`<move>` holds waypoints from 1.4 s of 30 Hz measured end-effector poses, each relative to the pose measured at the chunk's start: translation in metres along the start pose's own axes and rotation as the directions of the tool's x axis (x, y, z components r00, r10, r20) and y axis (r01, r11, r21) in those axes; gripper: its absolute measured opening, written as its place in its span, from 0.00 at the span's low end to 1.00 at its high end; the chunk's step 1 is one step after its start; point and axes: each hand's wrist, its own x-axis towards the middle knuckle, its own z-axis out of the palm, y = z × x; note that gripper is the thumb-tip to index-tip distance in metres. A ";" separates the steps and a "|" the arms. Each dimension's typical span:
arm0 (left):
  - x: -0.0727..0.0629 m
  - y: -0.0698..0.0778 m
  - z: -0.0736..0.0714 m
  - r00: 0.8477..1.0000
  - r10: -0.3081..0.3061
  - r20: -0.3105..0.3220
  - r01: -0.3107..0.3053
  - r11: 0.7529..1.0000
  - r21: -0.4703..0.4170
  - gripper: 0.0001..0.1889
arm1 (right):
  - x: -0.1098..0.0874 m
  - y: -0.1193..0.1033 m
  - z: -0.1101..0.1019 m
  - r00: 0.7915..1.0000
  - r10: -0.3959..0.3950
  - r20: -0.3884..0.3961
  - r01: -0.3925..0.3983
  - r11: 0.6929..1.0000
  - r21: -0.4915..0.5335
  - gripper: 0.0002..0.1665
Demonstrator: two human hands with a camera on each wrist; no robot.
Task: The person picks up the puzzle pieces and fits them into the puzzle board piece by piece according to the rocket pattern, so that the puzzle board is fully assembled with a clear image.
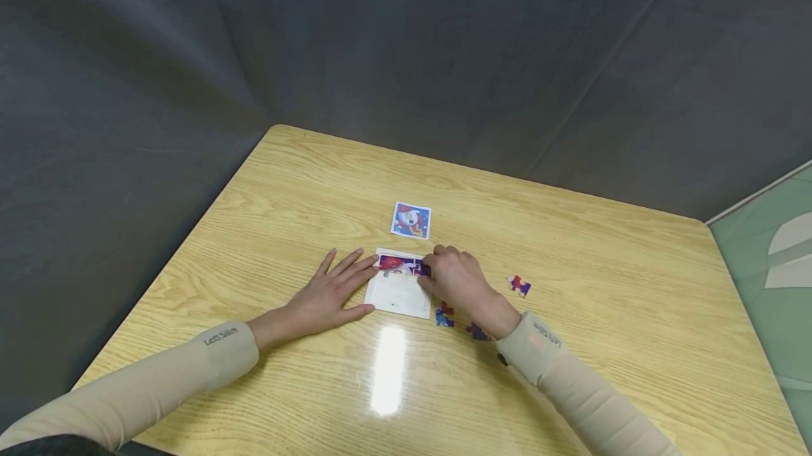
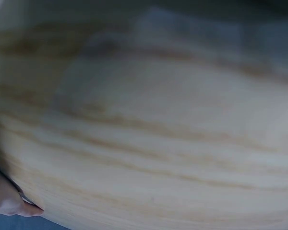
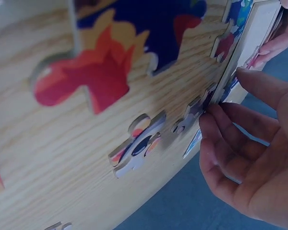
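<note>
A white square puzzle tray (image 1: 398, 297) lies on the table, with joined puzzle pieces (image 1: 396, 264) along its far edge, red at the left and purple at the right. My left hand (image 1: 331, 294) lies flat with fingers spread, its fingertips and thumb at the tray's left edge. Over the tray's far right corner, my right hand (image 1: 458, 276) bends its fingers and pinches a dark purple puzzle piece (image 3: 209, 98), mostly hidden by the fingers. The left wrist view shows mainly blurred wood and a bit of hand (image 2: 24, 208).
Beyond the tray lies a square picture card (image 1: 411, 220). Loose pieces lie right of the tray: a red-and-purple piece (image 1: 519, 285), a blue-and-red one (image 1: 445, 316) and a dark one (image 1: 477, 332) near the right wrist. The wooden table (image 1: 304, 195) meets dark curtains behind.
</note>
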 end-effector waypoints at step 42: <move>-0.001 0.000 0.000 1.000 -0.010 0.011 0.010 1.000 0.001 0.35 | -0.005 0.001 0.000 0.999 -0.041 -0.013 0.042 0.997 0.062 0.18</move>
